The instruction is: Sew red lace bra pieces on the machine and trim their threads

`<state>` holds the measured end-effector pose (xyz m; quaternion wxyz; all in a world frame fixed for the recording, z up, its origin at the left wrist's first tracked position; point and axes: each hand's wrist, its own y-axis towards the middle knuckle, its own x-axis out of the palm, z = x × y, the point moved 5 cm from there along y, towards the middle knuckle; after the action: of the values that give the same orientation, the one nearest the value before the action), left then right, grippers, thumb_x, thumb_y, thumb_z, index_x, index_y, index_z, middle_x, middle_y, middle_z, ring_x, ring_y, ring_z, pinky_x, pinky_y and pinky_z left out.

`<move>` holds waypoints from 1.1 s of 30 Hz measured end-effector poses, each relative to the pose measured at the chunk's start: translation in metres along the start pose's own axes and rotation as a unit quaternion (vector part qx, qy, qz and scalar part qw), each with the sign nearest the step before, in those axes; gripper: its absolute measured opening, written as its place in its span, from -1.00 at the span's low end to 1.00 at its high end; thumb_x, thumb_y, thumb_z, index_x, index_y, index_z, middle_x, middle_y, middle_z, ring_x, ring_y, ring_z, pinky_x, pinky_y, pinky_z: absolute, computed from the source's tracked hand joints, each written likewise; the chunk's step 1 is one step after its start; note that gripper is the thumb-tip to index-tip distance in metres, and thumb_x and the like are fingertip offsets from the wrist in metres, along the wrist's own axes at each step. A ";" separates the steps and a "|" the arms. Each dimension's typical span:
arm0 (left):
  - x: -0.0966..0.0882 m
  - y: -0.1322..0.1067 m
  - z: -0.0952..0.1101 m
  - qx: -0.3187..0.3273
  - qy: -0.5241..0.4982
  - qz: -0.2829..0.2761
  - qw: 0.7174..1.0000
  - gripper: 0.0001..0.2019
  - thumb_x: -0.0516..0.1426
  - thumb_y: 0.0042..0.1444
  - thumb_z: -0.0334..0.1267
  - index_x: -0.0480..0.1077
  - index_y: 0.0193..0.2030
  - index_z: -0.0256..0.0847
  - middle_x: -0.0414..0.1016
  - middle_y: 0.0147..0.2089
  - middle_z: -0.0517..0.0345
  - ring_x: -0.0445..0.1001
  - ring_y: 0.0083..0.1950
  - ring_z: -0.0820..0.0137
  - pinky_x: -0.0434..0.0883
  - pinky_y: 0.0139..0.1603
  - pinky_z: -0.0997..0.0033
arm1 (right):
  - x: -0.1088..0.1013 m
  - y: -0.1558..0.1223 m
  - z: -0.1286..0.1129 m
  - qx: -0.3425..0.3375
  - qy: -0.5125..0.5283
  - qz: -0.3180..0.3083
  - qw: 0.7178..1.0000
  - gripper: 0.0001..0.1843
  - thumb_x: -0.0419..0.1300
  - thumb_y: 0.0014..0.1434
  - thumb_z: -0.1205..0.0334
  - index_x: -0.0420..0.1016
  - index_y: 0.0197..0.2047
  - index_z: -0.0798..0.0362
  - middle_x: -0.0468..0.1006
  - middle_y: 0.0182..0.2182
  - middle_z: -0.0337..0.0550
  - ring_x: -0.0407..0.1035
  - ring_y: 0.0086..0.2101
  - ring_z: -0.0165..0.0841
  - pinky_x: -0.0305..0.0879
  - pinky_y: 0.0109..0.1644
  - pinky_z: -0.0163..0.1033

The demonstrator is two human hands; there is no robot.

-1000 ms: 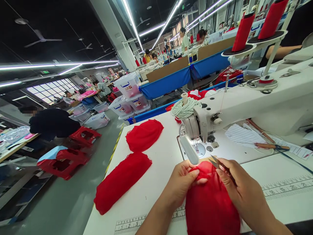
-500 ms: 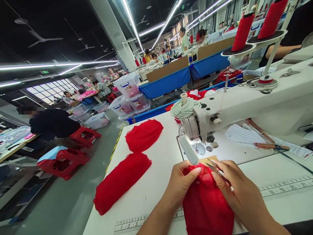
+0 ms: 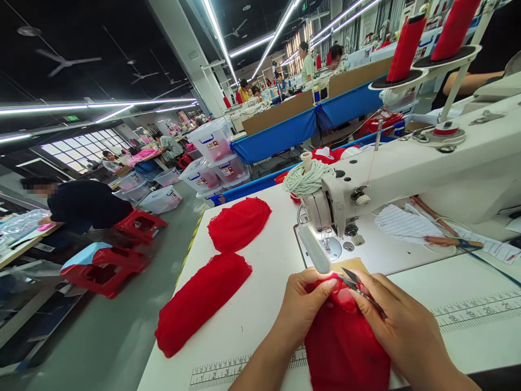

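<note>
Sheer red fabric [image 3: 345, 342] hangs over the front of the white table [image 3: 228, 331]. Its upper edge is pinched between the thumb and fingers of my left hand [image 3: 303, 304]. My right hand [image 3: 401, 320] is closed round small thread snips [image 3: 356, 283], whose blades stand apart with their tips at the gathered edge by my left thumb. Just beyond my hands is the sewing machine's head [image 3: 325, 206], with a pale lamp bar [image 3: 315, 251] reaching down near my left fingers. Part of the snips is hidden in my right palm.
Two red fabric pieces, a rounded one [image 3: 239, 224] and a long one [image 3: 203, 304], lie to the left. Orange-handled scissors [image 3: 451, 241] and paper slips [image 3: 401, 225] lie under the machine arm. Red thread cones [image 3: 407, 49] stand above. A printed ruler [image 3: 476, 312] runs along the table.
The snips have shifted slightly left, so their blades now reach the fabric edge and are spread wider. My left hand keeps its pinch in nearly the same place.
</note>
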<state>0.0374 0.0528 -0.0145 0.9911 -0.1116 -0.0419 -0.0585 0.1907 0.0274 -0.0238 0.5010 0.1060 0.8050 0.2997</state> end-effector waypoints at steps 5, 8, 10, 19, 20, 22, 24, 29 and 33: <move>-0.001 0.000 -0.002 -0.005 -0.004 0.001 1.000 -0.72 0.31 -0.10 -0.04 0.61 -0.41 -0.24 0.37 -0.45 0.16 0.30 -0.41 0.46 0.32 -0.40 0.48 | 0.002 0.004 0.004 0.034 0.108 -0.019 0.993 -0.70 -0.01 0.29 0.09 0.45 -0.04 -0.05 0.64 -0.19 -0.17 0.57 -0.26 -0.31 0.52 -0.34 -0.33; -0.002 0.000 -0.003 -0.003 0.000 0.003 1.000 -0.74 0.31 -0.08 -0.05 0.61 -0.41 -0.23 0.35 -0.46 0.18 0.30 -0.41 0.46 0.32 -0.40 0.48 | 0.002 0.003 0.005 0.035 0.122 -0.032 0.991 -0.71 0.02 0.28 0.07 0.46 -0.03 -0.06 0.64 -0.16 -0.18 0.57 -0.25 -0.32 0.52 -0.32 -0.34; -0.002 0.000 -0.003 -0.001 0.001 0.005 1.000 -0.75 0.30 -0.07 -0.07 0.60 -0.43 -0.24 0.34 -0.47 0.19 0.30 -0.42 0.48 0.31 -0.40 0.49 | 0.002 0.000 0.004 0.015 0.098 -0.028 0.995 -0.69 0.01 0.29 0.07 0.45 -0.01 -0.05 0.63 -0.14 -0.15 0.57 -0.24 -0.30 0.52 -0.36 -0.34; -0.003 0.000 -0.002 0.005 -0.007 0.008 1.000 -0.77 0.29 -0.04 -0.11 0.58 -0.47 -0.28 0.31 -0.48 0.20 0.27 -0.45 0.51 0.28 -0.42 0.52 | 0.005 -0.001 0.003 0.006 0.087 -0.030 0.996 -0.69 0.01 0.29 0.07 0.44 -0.01 -0.04 0.63 -0.14 -0.14 0.56 -0.21 -0.30 0.52 -0.37 -0.34; -0.003 0.000 -0.002 0.006 -0.006 0.007 1.000 -0.77 0.29 -0.03 -0.12 0.57 -0.48 -0.28 0.31 -0.49 0.20 0.27 -0.45 0.52 0.28 -0.42 0.52 | 0.005 0.000 0.003 0.006 0.088 -0.030 0.996 -0.70 0.00 0.29 0.08 0.45 -0.02 -0.05 0.63 -0.15 -0.15 0.56 -0.22 -0.30 0.52 -0.38 -0.34; -0.003 0.000 -0.002 0.006 -0.003 0.004 1.000 -0.77 0.28 -0.03 -0.12 0.58 -0.47 -0.28 0.30 -0.49 0.20 0.28 -0.45 0.51 0.28 -0.42 0.51 | 0.005 0.001 0.002 0.004 0.086 -0.027 0.996 -0.70 0.00 0.30 0.08 0.45 -0.02 -0.04 0.64 -0.15 -0.14 0.56 -0.22 -0.30 0.52 -0.38 -0.35; -0.002 0.000 -0.002 0.005 -0.001 0.001 1.000 -0.77 0.28 -0.03 -0.11 0.59 -0.44 -0.27 0.30 -0.47 0.20 0.29 -0.43 0.50 0.29 -0.41 0.51 | 0.004 0.002 0.001 0.001 0.083 -0.023 0.996 -0.69 0.00 0.30 0.08 0.46 -0.03 -0.02 0.64 -0.15 -0.13 0.56 -0.23 -0.30 0.52 -0.38 -0.36; -0.003 0.000 -0.002 0.004 -0.001 0.005 1.000 -0.77 0.28 -0.02 -0.12 0.58 -0.47 -0.28 0.27 -0.49 0.23 0.26 -0.45 0.53 0.27 -0.42 0.53 | 0.002 0.003 0.001 0.016 0.107 -0.045 0.993 -0.69 0.00 0.30 0.08 0.45 -0.01 -0.05 0.63 -0.15 -0.17 0.56 -0.22 -0.31 0.52 -0.35 -0.36; -0.003 0.000 -0.002 0.010 0.002 0.000 1.000 -0.78 0.27 0.00 -0.14 0.58 -0.46 -0.27 0.29 -0.50 0.22 0.27 -0.45 0.52 0.26 -0.42 0.52 | 0.004 0.002 0.001 0.013 0.106 -0.044 0.993 -0.69 0.00 0.30 0.07 0.47 -0.04 -0.03 0.63 -0.15 -0.13 0.56 -0.23 -0.30 0.51 -0.38 -0.37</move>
<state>0.0344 0.0529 -0.0163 0.9923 -0.1015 -0.0409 -0.0587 0.1895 0.0310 -0.0261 0.4245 0.0448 0.8611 0.2761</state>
